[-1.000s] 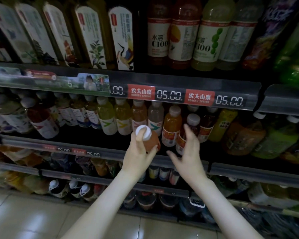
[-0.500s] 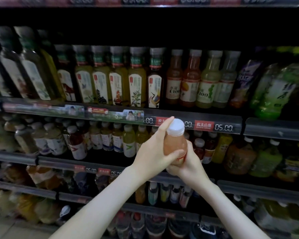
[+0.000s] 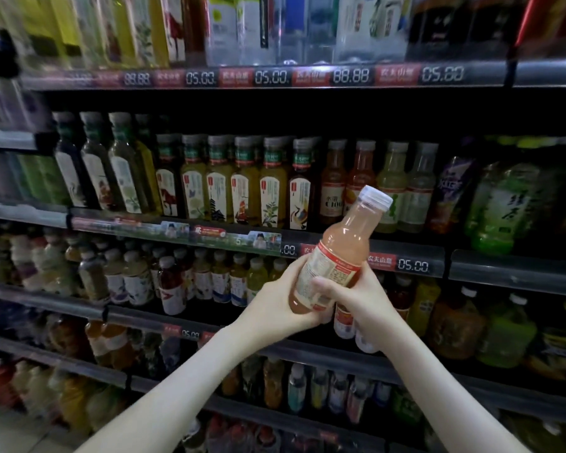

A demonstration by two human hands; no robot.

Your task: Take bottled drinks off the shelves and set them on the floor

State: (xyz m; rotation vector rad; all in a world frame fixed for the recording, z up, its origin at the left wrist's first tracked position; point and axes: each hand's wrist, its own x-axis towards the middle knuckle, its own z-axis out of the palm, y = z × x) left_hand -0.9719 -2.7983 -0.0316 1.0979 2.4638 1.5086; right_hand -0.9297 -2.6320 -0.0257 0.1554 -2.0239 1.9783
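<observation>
You hold one bottle (image 3: 342, 238) in both hands, in the air in front of the shelves (image 3: 517, 273), off any shelf and not on the floor. Left hand (image 3: 275, 299): fingers curled round the base and lower body. Right hand (image 3: 363, 295): thumb and fingers wrapped round the label (image 3: 332, 271) from the other side. The bottle tilts, white cap (image 3: 376, 196) toward the upper right; the drink is pale orange-pink. The label is white with a red band; its print is too small to read.

Behind the bottle, the rail (image 3: 412, 264) shows a red tag reading 农夫山泉 and the price 05.00. The top rail (image 3: 272, 76) reads 88.88, 05.00, 05.00, 88.88, 05.00 between red tags. One orange bottle (image 3: 333, 191) behind carries C100.

Compared with half a second ago: the bottle stood upright and now leans; both hands grip lower on it; the view has risen, bringing a further shelf of clear bottles into sight
</observation>
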